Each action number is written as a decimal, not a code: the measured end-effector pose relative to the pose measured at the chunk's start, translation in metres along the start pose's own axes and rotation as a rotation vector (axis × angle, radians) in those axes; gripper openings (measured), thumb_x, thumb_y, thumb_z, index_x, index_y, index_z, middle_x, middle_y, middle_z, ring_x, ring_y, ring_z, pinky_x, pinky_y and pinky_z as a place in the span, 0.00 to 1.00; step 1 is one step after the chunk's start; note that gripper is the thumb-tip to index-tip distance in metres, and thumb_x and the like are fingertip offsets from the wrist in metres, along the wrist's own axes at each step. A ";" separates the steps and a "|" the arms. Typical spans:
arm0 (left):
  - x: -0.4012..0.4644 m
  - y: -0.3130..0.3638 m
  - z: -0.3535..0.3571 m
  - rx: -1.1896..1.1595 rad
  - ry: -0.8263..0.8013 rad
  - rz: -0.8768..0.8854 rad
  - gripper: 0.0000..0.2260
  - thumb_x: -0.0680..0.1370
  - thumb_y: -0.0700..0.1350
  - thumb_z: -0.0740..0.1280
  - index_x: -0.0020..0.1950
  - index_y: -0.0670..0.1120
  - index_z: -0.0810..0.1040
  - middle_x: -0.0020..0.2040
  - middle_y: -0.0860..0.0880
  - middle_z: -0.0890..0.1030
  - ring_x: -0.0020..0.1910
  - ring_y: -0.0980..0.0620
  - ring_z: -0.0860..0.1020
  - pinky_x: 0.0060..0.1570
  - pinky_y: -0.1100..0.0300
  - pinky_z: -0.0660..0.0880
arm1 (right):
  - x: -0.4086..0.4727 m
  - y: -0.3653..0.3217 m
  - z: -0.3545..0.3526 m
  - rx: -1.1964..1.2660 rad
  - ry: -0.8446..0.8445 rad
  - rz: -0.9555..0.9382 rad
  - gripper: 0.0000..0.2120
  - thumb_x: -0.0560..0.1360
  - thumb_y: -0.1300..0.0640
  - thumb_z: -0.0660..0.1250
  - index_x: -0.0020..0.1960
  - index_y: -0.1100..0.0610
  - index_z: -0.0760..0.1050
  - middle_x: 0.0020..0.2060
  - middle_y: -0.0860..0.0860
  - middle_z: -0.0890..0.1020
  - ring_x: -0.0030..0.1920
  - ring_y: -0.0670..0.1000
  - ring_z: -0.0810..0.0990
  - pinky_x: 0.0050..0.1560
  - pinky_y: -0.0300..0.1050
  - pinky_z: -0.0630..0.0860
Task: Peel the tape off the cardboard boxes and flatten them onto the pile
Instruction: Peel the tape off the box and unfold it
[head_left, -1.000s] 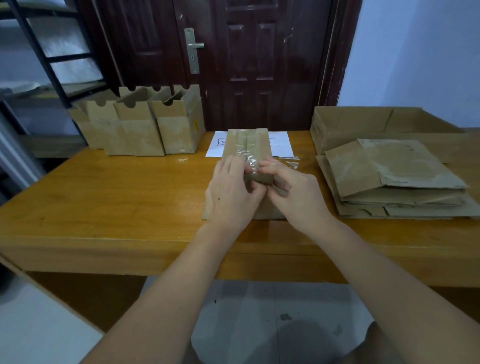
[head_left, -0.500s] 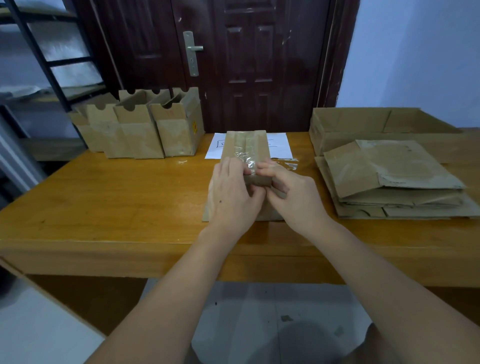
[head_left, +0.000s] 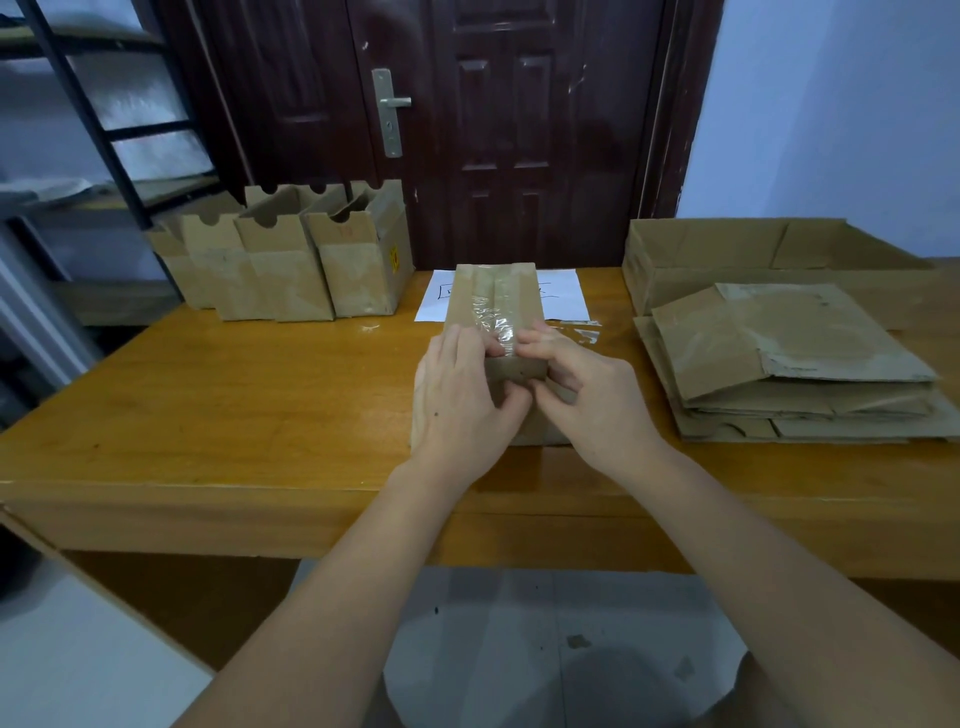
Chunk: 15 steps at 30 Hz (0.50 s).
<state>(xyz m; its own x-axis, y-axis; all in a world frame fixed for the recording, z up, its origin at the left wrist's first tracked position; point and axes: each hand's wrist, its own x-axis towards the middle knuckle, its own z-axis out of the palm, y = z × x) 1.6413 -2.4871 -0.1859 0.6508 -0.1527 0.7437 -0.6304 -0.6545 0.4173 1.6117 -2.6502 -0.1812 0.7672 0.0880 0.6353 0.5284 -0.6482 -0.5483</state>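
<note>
At frame centre, both hands grip the box (head_left: 491, 301): left hand (head_left: 462, 395) clasps its side, right hand (head_left: 587, 395) pinches the tape (head_left: 498, 325).

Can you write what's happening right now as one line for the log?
step: peeling tape | left hand: holds box | right hand: pinches tape | pile: right, on table | four boxes waiting
</note>
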 end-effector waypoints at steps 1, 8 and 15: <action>0.000 0.001 0.001 -0.003 0.005 -0.007 0.13 0.71 0.46 0.71 0.53 0.49 0.71 0.50 0.53 0.74 0.49 0.54 0.70 0.48 0.54 0.73 | 0.000 0.000 0.000 -0.003 -0.001 0.001 0.20 0.76 0.67 0.72 0.66 0.56 0.79 0.68 0.50 0.79 0.73 0.47 0.72 0.69 0.53 0.75; 0.003 0.005 0.007 0.000 0.023 -0.062 0.13 0.72 0.44 0.73 0.51 0.50 0.71 0.48 0.54 0.72 0.49 0.55 0.69 0.47 0.52 0.75 | 0.001 -0.001 0.000 -0.040 0.000 0.006 0.20 0.76 0.67 0.71 0.67 0.55 0.79 0.69 0.49 0.78 0.73 0.47 0.72 0.72 0.40 0.70; 0.008 0.012 0.011 -0.002 0.056 -0.113 0.13 0.72 0.44 0.72 0.49 0.51 0.68 0.48 0.54 0.71 0.49 0.54 0.68 0.47 0.52 0.74 | 0.002 0.001 0.000 -0.036 -0.001 0.012 0.20 0.77 0.67 0.70 0.67 0.54 0.79 0.69 0.49 0.78 0.73 0.46 0.71 0.72 0.44 0.71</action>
<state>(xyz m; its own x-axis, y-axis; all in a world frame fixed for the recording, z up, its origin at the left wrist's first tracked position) 1.6436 -2.5043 -0.1808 0.6929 -0.0361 0.7201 -0.5554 -0.6637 0.5010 1.6140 -2.6505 -0.1803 0.7740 0.0804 0.6281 0.5055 -0.6758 -0.5364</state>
